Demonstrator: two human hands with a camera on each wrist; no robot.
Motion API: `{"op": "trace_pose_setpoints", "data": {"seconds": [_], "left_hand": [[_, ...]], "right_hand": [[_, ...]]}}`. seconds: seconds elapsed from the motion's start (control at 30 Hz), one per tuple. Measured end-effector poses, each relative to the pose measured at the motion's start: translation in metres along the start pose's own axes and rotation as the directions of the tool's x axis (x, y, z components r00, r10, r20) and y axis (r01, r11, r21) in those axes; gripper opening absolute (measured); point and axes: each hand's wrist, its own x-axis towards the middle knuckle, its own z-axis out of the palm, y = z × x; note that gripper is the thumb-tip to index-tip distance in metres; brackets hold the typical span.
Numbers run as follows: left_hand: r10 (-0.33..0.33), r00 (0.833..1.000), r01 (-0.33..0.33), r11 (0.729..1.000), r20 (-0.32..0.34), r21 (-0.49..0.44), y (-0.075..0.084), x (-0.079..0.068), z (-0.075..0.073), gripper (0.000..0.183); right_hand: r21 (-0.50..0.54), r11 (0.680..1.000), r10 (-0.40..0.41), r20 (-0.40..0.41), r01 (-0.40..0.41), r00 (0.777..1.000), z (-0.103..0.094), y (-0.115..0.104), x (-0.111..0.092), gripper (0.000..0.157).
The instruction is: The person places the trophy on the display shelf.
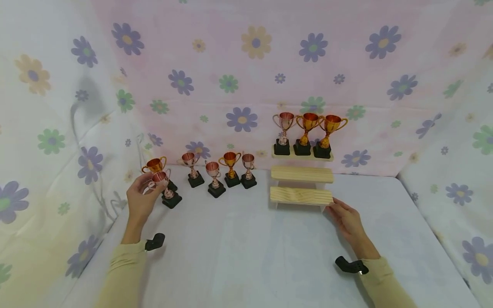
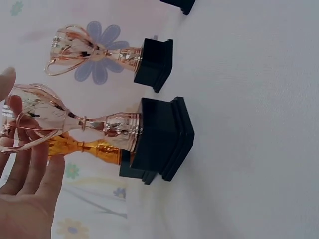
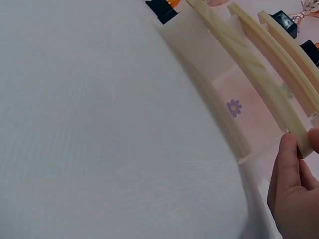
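At the left end of the table, my left hand grips the cup of a rose-gold trophy with a black base. Whether that base touches the table I cannot tell. Right behind it stands a gold trophy, partly hidden. My right hand pinches the right end of the lowest wooden step of a three-step display stand, thumb on one side and fingers on the other in the right wrist view. On the top step stand one rose-gold trophy and two gold trophies.
Between hand and stand, a gold trophy and rose-gold trophies stand upright near the back of the white table. A flowered cloth hangs behind and at both sides. Each wrist wears a black camera mount.
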Motion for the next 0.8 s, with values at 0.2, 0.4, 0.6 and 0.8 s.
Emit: {"op": "trace_pose_setpoints", "data": {"seconds": [0.2, 0.4, 0.6, 0.8], "left_hand": [[-0.017, 0.997, 0.017, 1.000, -0.070, -0.002, -0.007, 0.003, 0.006, 0.054], [0.001, 0.996, 0.000, 1.000, -0.087, 0.018, -0.015, 0.002, 0.012, 0.050], [0.041, 0.994, -0.041, 0.999, -0.103, -0.006, -0.022, 0.000, 0.016, 0.050], [0.055, 0.992, -0.061, 0.997, -0.109, -0.046, -0.024, 0.001, 0.018, 0.048]], "right_hand": [[0.001, 1.000, 0.001, -0.029, -0.001, 1.000, 0.005, 0.001, 0.000, 0.021], [-0.011, 1.000, 0.011, -0.059, -0.012, 0.998, 0.007, -0.002, 0.001, 0.016], [0.019, 0.999, 0.029, -0.071, -0.028, 0.997, 0.006, -0.002, 0.002, 0.029], [0.025, 1.000, 0.002, -0.054, -0.001, 0.999, 0.005, 0.001, 0.003, 0.028]]}}
